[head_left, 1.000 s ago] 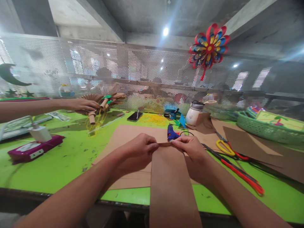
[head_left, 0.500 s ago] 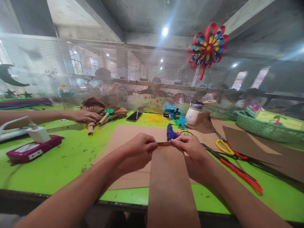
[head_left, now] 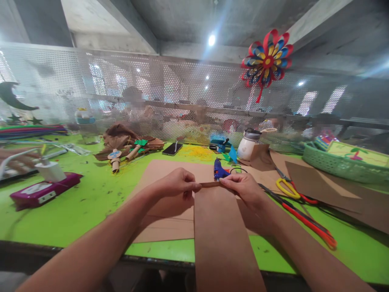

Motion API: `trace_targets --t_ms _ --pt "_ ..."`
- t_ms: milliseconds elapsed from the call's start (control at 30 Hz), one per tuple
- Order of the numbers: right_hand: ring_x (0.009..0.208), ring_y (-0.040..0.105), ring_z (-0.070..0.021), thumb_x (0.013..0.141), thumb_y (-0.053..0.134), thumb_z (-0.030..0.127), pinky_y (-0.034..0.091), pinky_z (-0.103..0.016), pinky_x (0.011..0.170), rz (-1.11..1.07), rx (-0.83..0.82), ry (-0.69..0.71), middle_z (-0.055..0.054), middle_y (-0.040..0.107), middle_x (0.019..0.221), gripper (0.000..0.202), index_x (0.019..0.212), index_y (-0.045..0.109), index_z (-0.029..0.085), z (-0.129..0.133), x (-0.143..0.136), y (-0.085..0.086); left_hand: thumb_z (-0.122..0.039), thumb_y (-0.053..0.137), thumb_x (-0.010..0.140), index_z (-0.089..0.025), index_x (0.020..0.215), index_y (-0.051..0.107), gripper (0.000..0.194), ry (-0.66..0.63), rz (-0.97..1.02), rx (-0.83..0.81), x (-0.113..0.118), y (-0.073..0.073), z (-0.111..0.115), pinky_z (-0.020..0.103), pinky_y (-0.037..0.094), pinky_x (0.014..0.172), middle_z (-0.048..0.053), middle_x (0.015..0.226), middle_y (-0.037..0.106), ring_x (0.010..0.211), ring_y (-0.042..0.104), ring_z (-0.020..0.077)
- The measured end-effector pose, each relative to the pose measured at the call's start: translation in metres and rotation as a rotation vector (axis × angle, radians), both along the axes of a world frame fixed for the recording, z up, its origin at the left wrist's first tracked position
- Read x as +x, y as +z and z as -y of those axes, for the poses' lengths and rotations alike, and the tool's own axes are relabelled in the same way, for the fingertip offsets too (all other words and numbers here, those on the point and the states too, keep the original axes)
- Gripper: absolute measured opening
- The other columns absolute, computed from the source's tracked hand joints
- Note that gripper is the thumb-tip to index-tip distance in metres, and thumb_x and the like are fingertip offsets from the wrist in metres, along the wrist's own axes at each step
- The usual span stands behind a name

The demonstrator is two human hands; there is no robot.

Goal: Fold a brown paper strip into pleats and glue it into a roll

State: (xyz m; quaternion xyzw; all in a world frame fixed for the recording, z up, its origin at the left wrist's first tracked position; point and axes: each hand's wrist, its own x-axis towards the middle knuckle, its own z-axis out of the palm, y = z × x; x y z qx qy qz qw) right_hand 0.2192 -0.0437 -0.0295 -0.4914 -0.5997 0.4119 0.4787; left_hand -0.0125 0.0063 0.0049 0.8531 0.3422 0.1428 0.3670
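Progress-wise, only the far end of the long, flat brown paper strip [head_left: 223,231] looks turned over in a narrow fold; the rest is flat. Left hand [head_left: 178,182] and right hand [head_left: 244,187] are both pinched on that end, one per corner, forearms angled inward over the green table's [head_left: 91,211] near edge, which the strip overhangs.

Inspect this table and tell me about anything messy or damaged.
Loose yellow shreds lie scattered beside the phone, as if spilled, and dark specks mar the green tabletop. The held paper shows no visible tear.
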Motion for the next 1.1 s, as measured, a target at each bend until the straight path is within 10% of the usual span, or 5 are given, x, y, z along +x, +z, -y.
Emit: trace_targets --t_ms 1100 --pt "0.051 0.048 -0.0119 0.067 0.072 0.041 0.032 -0.027 0.050 -0.306 -0.208 0.104 -0.003 0.060 0.062 0.029 0.072 0.066 0.012 0.015 -0.025 -0.005 -0.042 0.049 0.083 -0.011 0.073 0.063 0.035 -0.080 0.087 0.052 0.012 -0.009 0.004 0.022 0.032 0.054 -0.001 0.061 0.052 0.057 0.042 0.0094"
